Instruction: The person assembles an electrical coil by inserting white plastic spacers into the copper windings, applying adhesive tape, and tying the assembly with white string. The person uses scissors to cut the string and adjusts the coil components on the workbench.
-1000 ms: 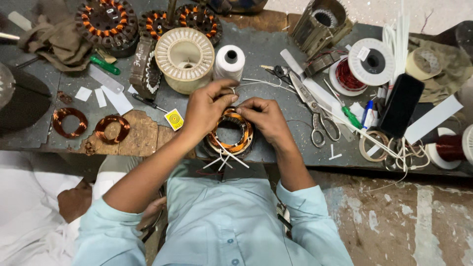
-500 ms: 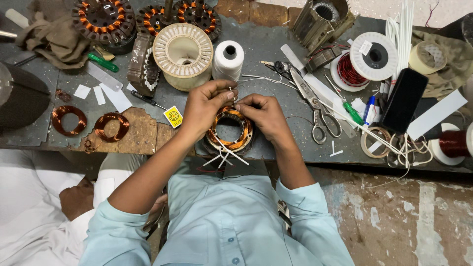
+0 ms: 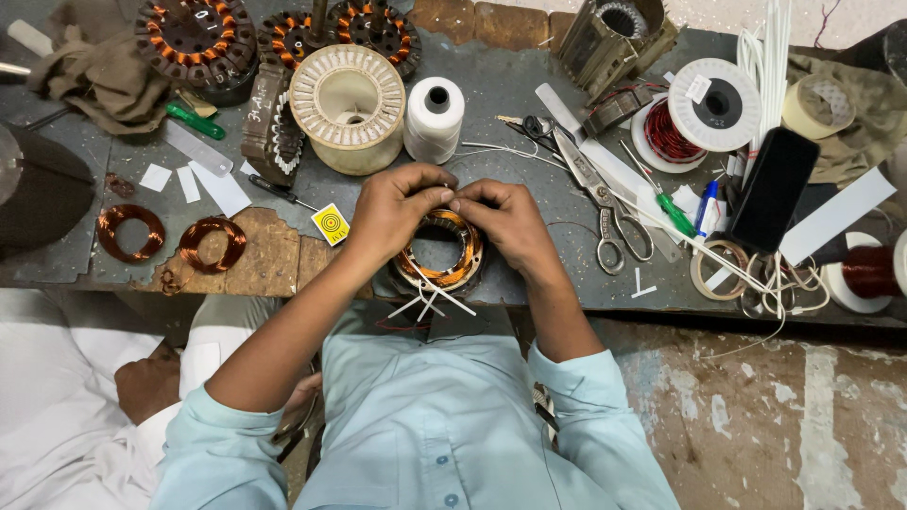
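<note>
- Head view, looking down on a cluttered grey workbench (image 3: 529, 90), person in light blue shirt seated at its near edge.
- Left hand (image 3: 397, 212) and right hand (image 3: 510, 222) meet over the far rim of a small stator (image 3: 439, 255) wound with copper wire; it sits on the bench edge right in front of the person.
- Both hands are pinched closed, fingertips touching at the top of the winding; whatever they pinch is too thin to tell, probably thread or a wire end.
- Progress, as a judgement: copper coils already sit in the stator all round the ring, so winding looks done; white insulation strips (image 3: 430, 302) stick out loose at the near side, so tying and trimming look unfinished.
- White thread spool (image 3: 435, 118) stands just beyond the hands, cream plastic bobbin (image 3: 347, 106) beside it to the left.
- Scissors (image 3: 605, 203) lie to the right, near but untouched.
- Two loose copper coils (image 3: 170, 241) lie at the left; red wire reel (image 3: 704, 118) and black phone (image 3: 773, 189) at the right.
- More wound stators (image 3: 198, 42) line the far edge.
- Another person's hand (image 3: 146, 387) shows low at the left, apart from the work.
</note>
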